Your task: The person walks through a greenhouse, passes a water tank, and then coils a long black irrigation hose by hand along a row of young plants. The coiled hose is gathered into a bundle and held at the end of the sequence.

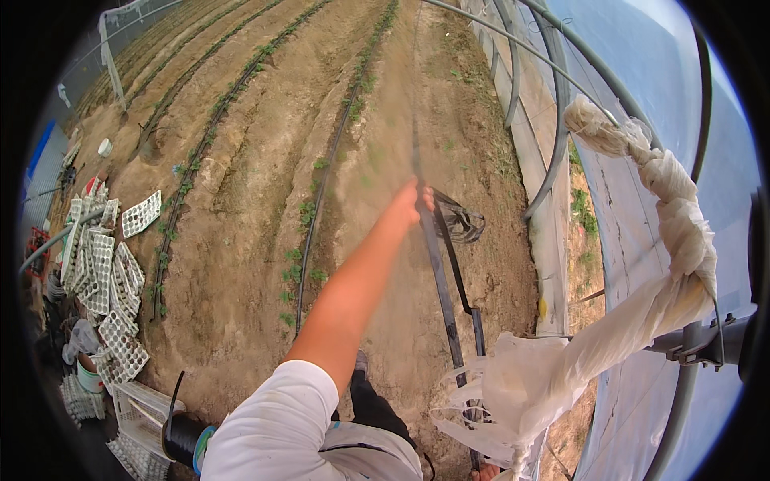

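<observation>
My left hand (414, 202) is stretched forward over the soil, closed around a flat black plastic tape (441, 282) that looks like drip irrigation tape. Motion blurs the hand and the tape beyond it. A loose looped bundle of the same black material (466, 221) hangs just right of my fingers. From there, two strands run back towards my body, passing behind torn white plastic film (523, 373). At the bottom edge, my right hand (486, 472) shows only its fingers, curled at the lower tape; the rest is cut off or hidden.
Black drip lines (325, 186) with small green plants run along soil beds. Twisted film (674, 186) and curved metal pipes (556, 120) stand at right. Seedling trays (99, 270), a white crate (144, 409) and a spool of black tape (183, 438) lie left.
</observation>
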Available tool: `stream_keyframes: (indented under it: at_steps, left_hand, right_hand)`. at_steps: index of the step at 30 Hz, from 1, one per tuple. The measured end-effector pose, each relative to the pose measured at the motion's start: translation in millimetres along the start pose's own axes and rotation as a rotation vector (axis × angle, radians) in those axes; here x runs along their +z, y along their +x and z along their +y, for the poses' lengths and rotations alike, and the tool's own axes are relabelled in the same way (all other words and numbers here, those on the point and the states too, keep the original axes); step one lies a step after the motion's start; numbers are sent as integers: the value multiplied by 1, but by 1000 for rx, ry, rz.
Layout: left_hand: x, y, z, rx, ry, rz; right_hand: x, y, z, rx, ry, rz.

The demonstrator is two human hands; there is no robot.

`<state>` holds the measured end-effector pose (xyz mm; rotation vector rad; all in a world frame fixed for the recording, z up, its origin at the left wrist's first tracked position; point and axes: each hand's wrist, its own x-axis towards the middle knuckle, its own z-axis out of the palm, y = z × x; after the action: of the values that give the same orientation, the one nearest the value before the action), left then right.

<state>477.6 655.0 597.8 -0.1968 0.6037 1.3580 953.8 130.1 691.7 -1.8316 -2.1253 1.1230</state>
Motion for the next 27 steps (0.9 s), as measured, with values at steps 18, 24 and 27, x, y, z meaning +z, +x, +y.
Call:
stream_keyframes:
  at_steps: [18,24,27]
  left_hand:
    - [-120,-294,-106,277,1322,175]
    - [-176,-408,-86,145,1431,310]
    - [-197,-485,-81,61,1454,419]
  right_hand:
    - [118,423,-192,-126,873,-418]
    - [171,445,-236,203,1576,-583]
    - [176,505,-257,187,1609,-497]
